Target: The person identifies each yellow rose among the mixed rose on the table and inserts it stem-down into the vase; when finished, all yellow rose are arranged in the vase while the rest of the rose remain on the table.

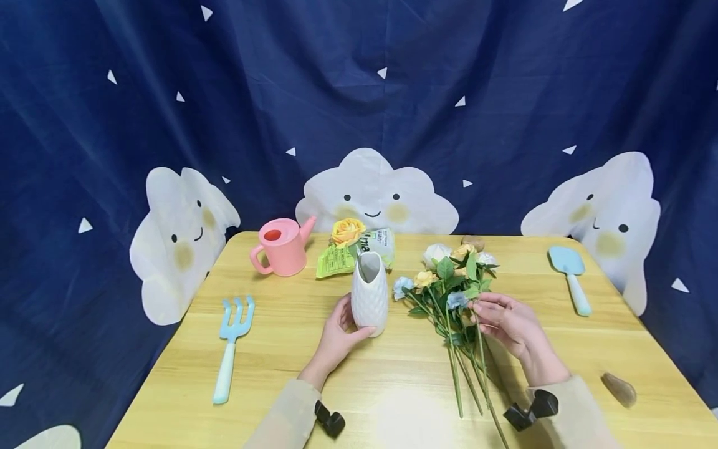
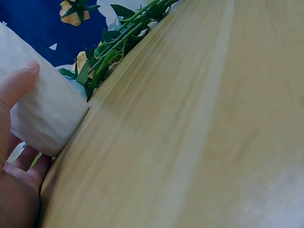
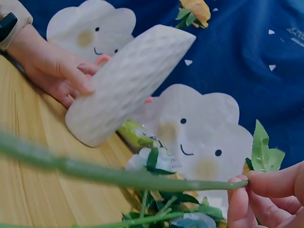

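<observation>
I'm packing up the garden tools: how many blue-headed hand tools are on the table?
2: a fork, left of the vase, and a shovel, right of the flowers. Both fully visible.

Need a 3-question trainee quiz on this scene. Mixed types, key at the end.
1. Multiple choice: what does the left hand hold?
A) a pink watering can
B) a white vase
C) a brown stone

2. True or false: the right hand pinches a green stem in the right wrist view.

3. Order these from left to right in the head view: blue shovel, white vase, blue fork.

Key:
1. B
2. True
3. Blue fork, white vase, blue shovel
</observation>
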`<state>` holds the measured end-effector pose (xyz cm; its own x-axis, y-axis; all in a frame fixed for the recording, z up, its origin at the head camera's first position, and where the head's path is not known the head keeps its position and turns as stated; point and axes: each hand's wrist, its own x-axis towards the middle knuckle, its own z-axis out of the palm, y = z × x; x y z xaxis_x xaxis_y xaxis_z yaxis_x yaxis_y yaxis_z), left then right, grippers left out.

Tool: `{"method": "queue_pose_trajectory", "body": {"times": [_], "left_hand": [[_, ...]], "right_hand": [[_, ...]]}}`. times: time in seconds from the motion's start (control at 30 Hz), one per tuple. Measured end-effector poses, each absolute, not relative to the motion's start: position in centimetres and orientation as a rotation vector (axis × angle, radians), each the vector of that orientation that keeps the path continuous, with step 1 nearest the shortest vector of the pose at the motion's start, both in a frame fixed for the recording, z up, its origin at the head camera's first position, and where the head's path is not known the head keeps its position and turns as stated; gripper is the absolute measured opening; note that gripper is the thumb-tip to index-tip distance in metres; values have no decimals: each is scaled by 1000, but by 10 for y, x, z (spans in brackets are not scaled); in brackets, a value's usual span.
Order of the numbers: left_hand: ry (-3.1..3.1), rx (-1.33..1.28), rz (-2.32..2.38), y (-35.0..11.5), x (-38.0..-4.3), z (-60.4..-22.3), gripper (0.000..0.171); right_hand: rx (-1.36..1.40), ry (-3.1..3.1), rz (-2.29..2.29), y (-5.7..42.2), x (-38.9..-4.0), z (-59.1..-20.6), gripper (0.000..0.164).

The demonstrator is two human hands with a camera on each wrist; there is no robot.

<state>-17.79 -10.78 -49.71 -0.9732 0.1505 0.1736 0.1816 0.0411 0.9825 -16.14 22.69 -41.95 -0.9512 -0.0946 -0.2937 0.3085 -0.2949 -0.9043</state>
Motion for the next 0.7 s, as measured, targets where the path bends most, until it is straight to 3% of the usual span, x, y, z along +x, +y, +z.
{"method": "queue_pose_trajectory", "body": {"times": [0.7], "left_hand": [[-2259, -360, -2118, -107, -177, -495, 78]], "right_hand": [[136, 1669, -2305, 175, -185, -398, 34]]}}
